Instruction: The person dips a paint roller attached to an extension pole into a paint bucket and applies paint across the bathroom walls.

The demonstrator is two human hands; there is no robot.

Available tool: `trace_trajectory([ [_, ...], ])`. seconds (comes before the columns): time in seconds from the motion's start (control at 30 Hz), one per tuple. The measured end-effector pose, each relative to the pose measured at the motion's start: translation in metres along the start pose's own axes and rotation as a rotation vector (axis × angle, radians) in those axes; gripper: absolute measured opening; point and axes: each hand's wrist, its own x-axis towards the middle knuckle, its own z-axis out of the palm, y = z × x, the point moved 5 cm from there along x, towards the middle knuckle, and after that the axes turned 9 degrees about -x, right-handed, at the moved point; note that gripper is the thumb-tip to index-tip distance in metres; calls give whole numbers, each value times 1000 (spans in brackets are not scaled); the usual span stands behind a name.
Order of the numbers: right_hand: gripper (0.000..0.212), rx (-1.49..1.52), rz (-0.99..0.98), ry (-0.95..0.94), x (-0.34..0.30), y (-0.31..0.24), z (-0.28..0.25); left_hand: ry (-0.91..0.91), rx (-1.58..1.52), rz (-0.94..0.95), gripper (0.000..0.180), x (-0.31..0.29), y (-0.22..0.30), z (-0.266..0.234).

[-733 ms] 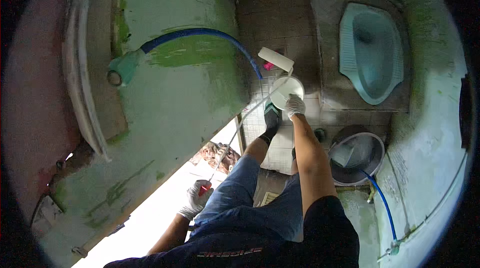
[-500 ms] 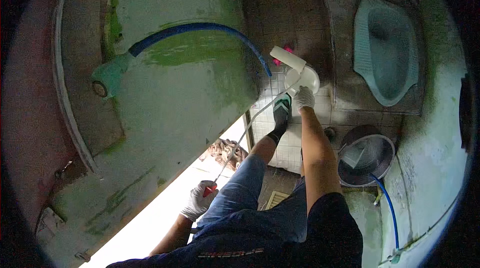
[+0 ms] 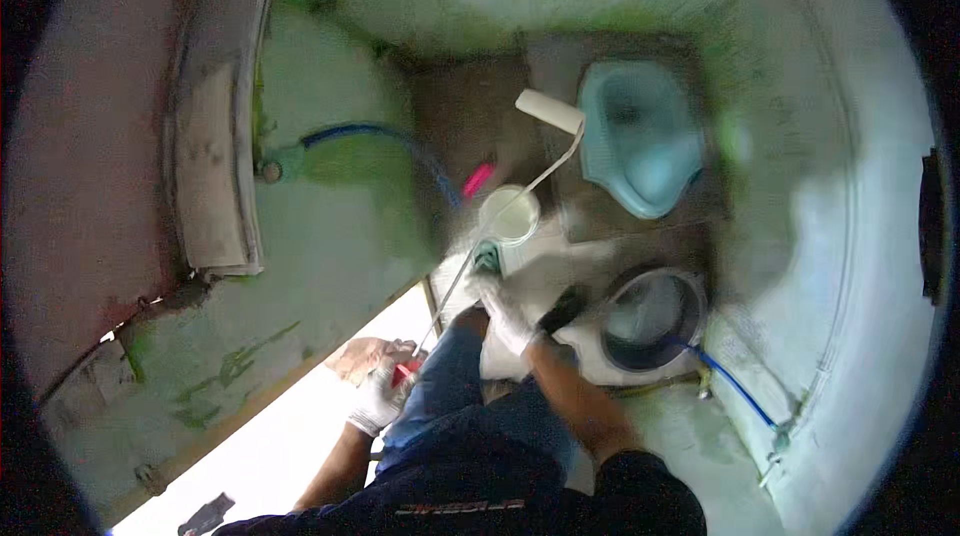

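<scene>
left hand [image 3: 380, 396] grasping red handle [image 3: 405, 373] of paint roller [image 3: 550, 113]; white sleeve [image 3: 538, 108] ahead and right of it. right hand [image 3: 508, 318] blurred, just beside pole [image 3: 453, 288]; cannot tell if gripping. white bucket [image 3: 536, 220] ahead of right hand, pole crossing above; dark tub [image 3: 690, 308] to same hand's right.

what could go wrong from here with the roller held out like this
The white bucket appears right beside the foot, so a step might tip it. The roller, held out on its long pole by the left hand, looks close to the squat toilet and could bump or smear it.
</scene>
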Motion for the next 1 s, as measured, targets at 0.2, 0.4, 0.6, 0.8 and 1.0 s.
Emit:
trace_trajectory([
  [0.2,36,46,-55,-17,-20,-231,28,-128,-369,321,32,-13,62,9],
  [0.4,25,-332,-390,426,-43,-356,-11,-428,-855,523,43,-33,178,32],
  [0.6,39,-63,-435,494,-55,-421,-64,-403,-387,826,79,-43,186,44],
  [0.8,40,140,-544,677,-38,-497,-116,-164,-72,876,50,-44,127,3],
  [1.0,34,218,-578,778,5,-573,-191,-97,-45,842,50,-49,95,-6],
])
